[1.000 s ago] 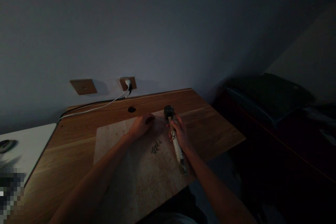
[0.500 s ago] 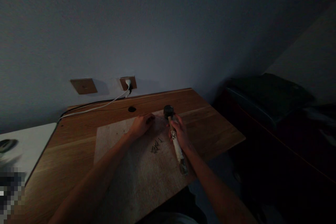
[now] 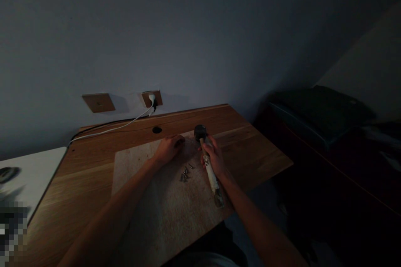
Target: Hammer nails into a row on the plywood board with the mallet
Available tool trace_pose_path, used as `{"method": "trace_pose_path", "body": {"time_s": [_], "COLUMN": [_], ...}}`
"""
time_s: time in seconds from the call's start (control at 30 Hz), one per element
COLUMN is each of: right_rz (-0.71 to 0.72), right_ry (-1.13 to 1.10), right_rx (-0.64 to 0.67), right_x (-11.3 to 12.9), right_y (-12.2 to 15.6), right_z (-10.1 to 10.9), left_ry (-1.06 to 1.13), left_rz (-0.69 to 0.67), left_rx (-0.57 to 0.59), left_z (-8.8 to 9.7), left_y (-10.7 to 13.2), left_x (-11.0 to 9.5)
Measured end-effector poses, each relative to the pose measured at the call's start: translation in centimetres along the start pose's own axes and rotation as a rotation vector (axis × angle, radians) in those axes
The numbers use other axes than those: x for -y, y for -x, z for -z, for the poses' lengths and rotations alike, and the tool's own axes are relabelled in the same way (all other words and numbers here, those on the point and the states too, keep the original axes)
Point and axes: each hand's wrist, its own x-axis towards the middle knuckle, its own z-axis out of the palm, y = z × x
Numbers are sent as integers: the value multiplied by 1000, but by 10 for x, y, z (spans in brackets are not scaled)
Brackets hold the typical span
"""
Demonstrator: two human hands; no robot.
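Note:
My right hand (image 3: 214,158) is wrapped round the pale, paint-flecked handle of a hammer (image 3: 211,179), gripping it close to the dark head (image 3: 200,132), which hangs just above a light board (image 3: 166,212) on the wooden desk (image 3: 257,150). My left hand (image 3: 169,148) rests on the board a little left of the hammer head, fingers curled and pinched together near the board; whatever they hold is too small and dark to make out. Several small nails (image 3: 185,172) lie loose on the board between my two hands.
A white plug and cable (image 3: 125,124) run from a wall socket (image 3: 151,98) across the desk's back edge. A dark cable hole (image 3: 157,130) sits behind my left hand. A white surface (image 3: 34,175) adjoins the desk's left side. Dark furniture (image 3: 319,112) stands at the right.
Almost nothing differs. The hammer head has lifted and shifted very slightly; both hands stay in place.

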Motion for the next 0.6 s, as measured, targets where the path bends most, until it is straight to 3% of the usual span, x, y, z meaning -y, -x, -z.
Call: {"method": "trace_pose_path", "body": {"time_s": [0.6], "right_rz": [-6], "right_ry": [-9], "right_rx": [-6], "right_x": [-2], "right_y": [-1], "right_z": [-1], "left_ry": [-44], "left_rz": [-56], "left_rx": [30], "left_z": [9], "left_y": [-2], "left_x": [-2]}}
